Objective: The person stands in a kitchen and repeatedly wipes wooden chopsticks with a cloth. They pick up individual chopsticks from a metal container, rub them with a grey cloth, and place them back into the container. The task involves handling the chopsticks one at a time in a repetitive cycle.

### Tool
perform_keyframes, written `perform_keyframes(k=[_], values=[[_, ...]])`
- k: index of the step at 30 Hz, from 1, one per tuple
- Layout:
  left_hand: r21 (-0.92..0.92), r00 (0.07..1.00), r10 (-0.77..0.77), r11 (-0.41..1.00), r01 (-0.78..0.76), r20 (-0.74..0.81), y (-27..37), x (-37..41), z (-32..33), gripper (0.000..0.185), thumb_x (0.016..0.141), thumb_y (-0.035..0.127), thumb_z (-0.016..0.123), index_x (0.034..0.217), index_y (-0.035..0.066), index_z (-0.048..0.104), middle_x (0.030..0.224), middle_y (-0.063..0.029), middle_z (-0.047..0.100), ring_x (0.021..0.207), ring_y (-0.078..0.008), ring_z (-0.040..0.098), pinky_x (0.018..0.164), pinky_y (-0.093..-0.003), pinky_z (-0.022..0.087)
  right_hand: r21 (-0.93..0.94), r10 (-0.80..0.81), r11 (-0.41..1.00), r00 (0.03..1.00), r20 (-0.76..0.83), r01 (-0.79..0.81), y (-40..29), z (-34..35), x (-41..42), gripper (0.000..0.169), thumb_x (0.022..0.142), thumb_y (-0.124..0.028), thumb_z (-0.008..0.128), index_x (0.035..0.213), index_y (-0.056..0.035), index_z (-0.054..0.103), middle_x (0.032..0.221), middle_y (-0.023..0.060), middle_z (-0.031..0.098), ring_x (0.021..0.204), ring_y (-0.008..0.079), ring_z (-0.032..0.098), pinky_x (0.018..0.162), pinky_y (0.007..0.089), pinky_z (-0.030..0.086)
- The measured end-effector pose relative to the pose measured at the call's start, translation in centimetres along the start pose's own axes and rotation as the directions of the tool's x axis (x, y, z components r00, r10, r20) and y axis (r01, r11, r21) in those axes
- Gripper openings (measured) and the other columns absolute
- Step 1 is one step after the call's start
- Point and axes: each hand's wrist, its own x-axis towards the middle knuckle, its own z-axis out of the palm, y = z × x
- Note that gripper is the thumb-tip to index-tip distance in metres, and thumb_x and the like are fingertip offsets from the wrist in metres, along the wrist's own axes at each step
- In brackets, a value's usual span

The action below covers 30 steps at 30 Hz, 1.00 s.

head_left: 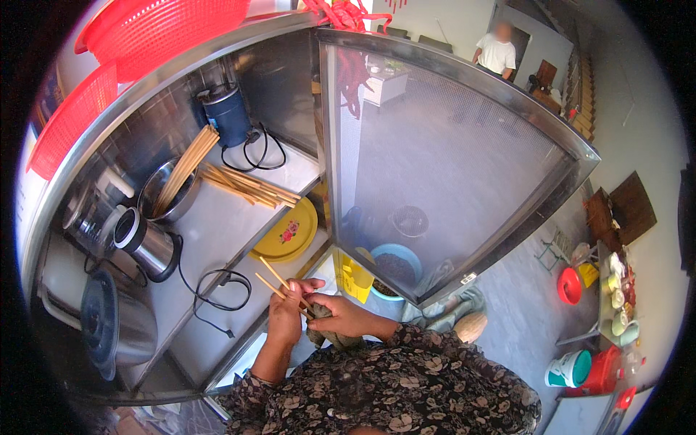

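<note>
Close to my body, my left hand (286, 318) holds two wooden chopsticks (276, 280) that slant up to the left. Against their lower ends, my right hand (348, 315) grips a bunched grey-brown cloth (322, 333). Ahead of my hands is an open metal cabinet. On its shelf (217, 217), a bundle of chopsticks (187, 166) leans in a steel bowl (169, 190), and more chopsticks (250, 185) lie loose beside it. A yellow round tray (288, 231) with a flower print sits on the level below.
The cabinet's mesh door (451, 163) stands open on the right. The shelf also carries a blue canister appliance (227, 115), a steel appliance (149, 247) with a black cord, and a lidded steel pot (122, 326). Red baskets (163, 32) sit on top. A person (496, 51) stands far off.
</note>
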Motion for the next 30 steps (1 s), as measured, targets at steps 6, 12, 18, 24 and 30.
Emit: perform_keyframes(k=[6, 12, 18, 24, 30], values=[[-0.222, 0.999, 0.038, 0.974, -0.043, -0.026, 2.8, 1.0, -0.4, 0.036, 0.092, 0.041, 0.044, 0.086, 0.006, 0.052, 0.091, -0.0123, 0.062, 0.082, -0.0220, 0.061, 0.074, -0.0356, 0.047, -0.033, 0.137, 0.990, 0.986, 0.093, -0.135, 0.1, 0.3, -1.8, 0.036, 0.082, -0.021, 0.063, 0.110, -0.0033, 0.049, 0.090, 0.0056, 0.055, 0.087, 0.0106, 0.051, 0.076, 0.0280, 0.043], [-0.283, 0.986, 0.085, 0.951, -0.122, -0.140, 3.5, 1.3, -0.9, 0.035, 0.091, 0.040, 0.045, 0.084, 0.007, 0.050, 0.081, -0.0106, 0.060, 0.069, -0.0195, 0.060, 0.065, -0.0305, 0.048, -0.042, 0.178, 0.984, 0.971, 0.162, -0.174, 1.8, 0.6, -2.7, 0.038, 0.082, -0.020, 0.063, 0.113, -0.0036, 0.049, 0.092, 0.0068, 0.056, 0.088, 0.0128, 0.051, 0.080, 0.0280, 0.042], [-0.229, 0.986, 0.124, 0.962, -0.146, -0.109, 3.1, 1.3, -1.7, 0.034, 0.092, 0.038, 0.044, 0.083, 0.006, 0.050, 0.070, -0.0077, 0.057, 0.059, -0.0159, 0.055, 0.058, -0.0278, 0.045, 0.012, 0.148, 0.989, 0.989, 0.010, -0.148, 2.0, 1.3, -2.2, 0.043, 0.081, -0.019, 0.064, 0.117, -0.0026, 0.048, 0.097, 0.0069, 0.056, 0.091, 0.0133, 0.052, 0.082, 0.0286, 0.041], [0.281, 0.992, 0.124, 0.953, -0.112, -0.028, -2.0, -0.6, 1.3, 0.028, 0.094, 0.028, 0.045, 0.081, 0.004, 0.054, 0.088, -0.0075, 0.061, 0.079, -0.0119, 0.053, 0.072, -0.0270, 0.042, 0.251, 0.038, 0.968, 0.975, -0.217, 0.018, 2.1, 0.9, -0.5, 0.048, 0.080, -0.016, 0.065, 0.121, -0.0006, 0.046, 0.107, 0.0078, 0.056, 0.102, 0.0135, 0.050, 0.090, 0.0275, 0.038], [0.090, 0.991, 0.127, 0.988, -0.123, -0.039, -2.6, -0.7, 0.0, 0.028, 0.094, 0.027, 0.045, 0.083, 0.003, 0.054, 0.094, -0.0094, 0.061, 0.087, -0.0140, 0.053, 0.077, -0.0279, 0.042, 0.211, 0.138, 0.971, 0.983, -0.125, -0.109, 2.0, 0.9, -0.9, 0.043, 0.082, -0.011, 0.060, 0.121, -0.0016, 0.045, 0.107, 0.0053, 0.053, 0.097, 0.0121, 0.051, 0.088, 0.0267, 0.041]])
